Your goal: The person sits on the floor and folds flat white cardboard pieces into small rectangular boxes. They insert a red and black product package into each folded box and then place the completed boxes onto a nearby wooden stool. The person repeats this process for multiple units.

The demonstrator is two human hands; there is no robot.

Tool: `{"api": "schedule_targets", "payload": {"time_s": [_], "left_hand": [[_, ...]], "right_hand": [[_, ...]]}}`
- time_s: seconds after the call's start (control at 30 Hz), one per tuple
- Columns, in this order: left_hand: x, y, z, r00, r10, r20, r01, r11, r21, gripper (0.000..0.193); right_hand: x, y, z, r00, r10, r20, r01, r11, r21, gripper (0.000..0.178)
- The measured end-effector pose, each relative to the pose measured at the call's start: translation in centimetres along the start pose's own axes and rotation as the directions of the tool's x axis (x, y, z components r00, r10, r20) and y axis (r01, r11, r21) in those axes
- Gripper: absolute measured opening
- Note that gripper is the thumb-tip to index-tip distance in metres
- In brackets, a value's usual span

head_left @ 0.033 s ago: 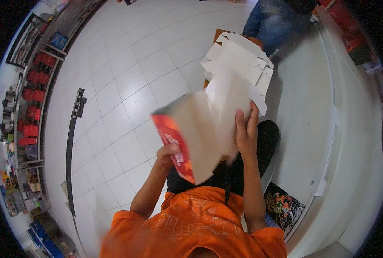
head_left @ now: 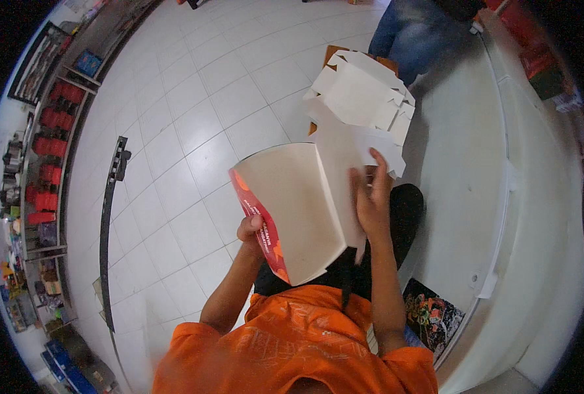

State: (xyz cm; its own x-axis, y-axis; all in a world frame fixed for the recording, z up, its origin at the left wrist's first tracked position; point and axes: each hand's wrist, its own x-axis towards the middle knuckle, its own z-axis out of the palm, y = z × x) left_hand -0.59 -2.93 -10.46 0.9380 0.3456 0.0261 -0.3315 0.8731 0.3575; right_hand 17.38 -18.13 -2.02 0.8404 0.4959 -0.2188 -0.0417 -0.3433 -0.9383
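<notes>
A part-folded cardboard box [head_left: 298, 210] stands tilted over my lap, its plain off-white inside facing me and a red printed panel along its left side. My left hand [head_left: 249, 230] grips that red panel, thumb on the inner side and the other fingers hidden behind it. At the box's right side, my right hand [head_left: 373, 203] has its fingers spread next to a pale upright panel [head_left: 341, 177]. This hand is slightly blurred, and whether it touches the panel is hard to tell. Just beyond lie flat white cardboard blanks [head_left: 364, 88], partly covered by the box.
The blanks rest on a brown wooden stool or small table [head_left: 332, 52]. Behind it is another person in blue jeans [head_left: 407, 39]. A pale wall [head_left: 462, 164] runs along the right. Shelves with red goods [head_left: 52, 148] line the left, and a black strip [head_left: 111, 230] crosses the tiled floor.
The box has turned so its inside spreads wider, and it is less blurred. My right hand's fingers have come away from the panel's edge and spread apart. My left hand keeps its grip.
</notes>
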Motion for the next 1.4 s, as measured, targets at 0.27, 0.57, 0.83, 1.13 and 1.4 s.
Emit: {"api": "schedule_targets", "payload": {"time_s": [0.27, 0.57, 0.83, 1.13, 1.4], "left_hand": [[-0.8, -3.5, -5.9, 0.999, -0.04, -0.026, 0.047, 0.817, 0.575, 0.076], [4.0, -1.9, -5.6, 0.897, -0.347, 0.274, -0.398, -0.363, 0.843, 0.083], [3.5, -3.5, -8.8, 0.972, -0.203, 0.115, -0.154, -0.187, 0.97, 0.047], [2.9, -5.4, -5.6, 0.866, -0.269, 0.422, -0.495, -0.337, 0.801, 0.026], [3.8, -4.5, -4.1, 0.86, -0.167, 0.483, -0.508, -0.381, 0.773, 0.018]], "right_hand": [[-1.0, 5.2, -0.3, 0.995, 0.095, -0.033, -0.076, 0.922, 0.381, 0.074], [1.4, 11.7, -5.3, 0.996, -0.093, -0.002, 0.077, 0.832, -0.55, 0.043], [2.6, 8.1, -5.2, 0.992, -0.097, -0.078, 0.008, 0.672, -0.74, 0.035], [4.7, 10.4, -6.7, 0.998, -0.034, -0.052, -0.025, 0.546, -0.837, 0.043], [5.1, 9.4, -6.4, 0.979, 0.021, -0.201, -0.168, 0.636, -0.753, 0.04]]}}
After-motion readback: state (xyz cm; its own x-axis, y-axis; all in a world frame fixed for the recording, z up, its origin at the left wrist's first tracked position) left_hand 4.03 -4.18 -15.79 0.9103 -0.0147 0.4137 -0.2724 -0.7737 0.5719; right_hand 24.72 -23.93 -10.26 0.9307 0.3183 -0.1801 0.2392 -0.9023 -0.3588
